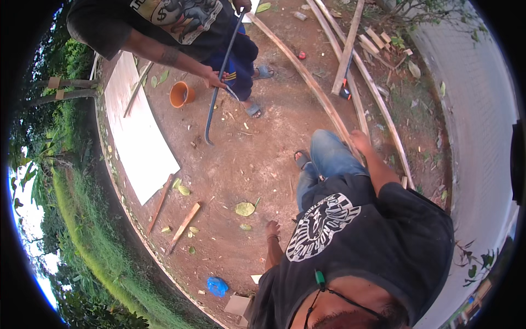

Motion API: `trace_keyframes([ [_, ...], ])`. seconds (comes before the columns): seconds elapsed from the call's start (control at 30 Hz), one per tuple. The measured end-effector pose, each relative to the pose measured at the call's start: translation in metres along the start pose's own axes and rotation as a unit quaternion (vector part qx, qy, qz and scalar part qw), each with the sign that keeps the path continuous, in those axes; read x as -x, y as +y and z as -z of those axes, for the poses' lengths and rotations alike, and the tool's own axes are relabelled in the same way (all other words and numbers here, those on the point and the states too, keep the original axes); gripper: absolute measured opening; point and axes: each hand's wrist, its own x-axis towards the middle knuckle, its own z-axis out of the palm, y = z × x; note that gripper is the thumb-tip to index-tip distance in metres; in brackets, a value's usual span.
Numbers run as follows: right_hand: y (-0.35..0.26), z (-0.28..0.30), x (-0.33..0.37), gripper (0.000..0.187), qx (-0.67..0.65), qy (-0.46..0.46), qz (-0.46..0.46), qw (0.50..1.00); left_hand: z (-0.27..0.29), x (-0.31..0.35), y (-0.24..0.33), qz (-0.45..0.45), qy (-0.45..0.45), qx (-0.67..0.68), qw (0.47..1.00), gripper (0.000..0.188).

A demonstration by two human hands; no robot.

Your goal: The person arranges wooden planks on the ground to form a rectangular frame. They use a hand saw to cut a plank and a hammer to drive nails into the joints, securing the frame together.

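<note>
My right hand (360, 141) is closed around the near end of a long, narrow wooden strip (307, 68), beside my right thigh. The strip runs away from me across the dirt toward the other person. Low at my left side hangs my left hand (273, 228), its fingers apart and nothing in it. Ahead and to the left, a person in a dark shirt holds a long dark crowbar (215, 96) with both hands. Its curved end points down near the ground.
More long wooden strips (378, 90) and a plank (349, 46) lie to the right, near short wood offcuts (375, 38). An orange bucket (181, 95) stands beside a white sheet (137, 140) at left. Two short wood pieces (184, 227) and a blue plastic bag (217, 286) are nearer. A concrete strip (468, 109) borders the right.
</note>
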Motion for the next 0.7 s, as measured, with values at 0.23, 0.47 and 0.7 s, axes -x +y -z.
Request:
trace_keyframes([
  [0.23,0.06,-0.023,0.001,0.051,-0.049,0.091,-0.06,0.993,-0.11,0.016,0.121,-0.051,-0.045,-0.33,0.942,0.049],
  [0.47,0.193,-0.106,-0.031,0.062,-0.048,0.075,-0.163,0.983,-0.23,-0.004,0.09,-0.187,-0.044,-0.689,0.699,0.101],
  [0.7,0.256,-0.144,-0.161,0.087,0.154,0.004,-0.156,0.976,-0.293,-0.037,0.071,-0.181,0.009,-0.666,0.724,0.109],
])
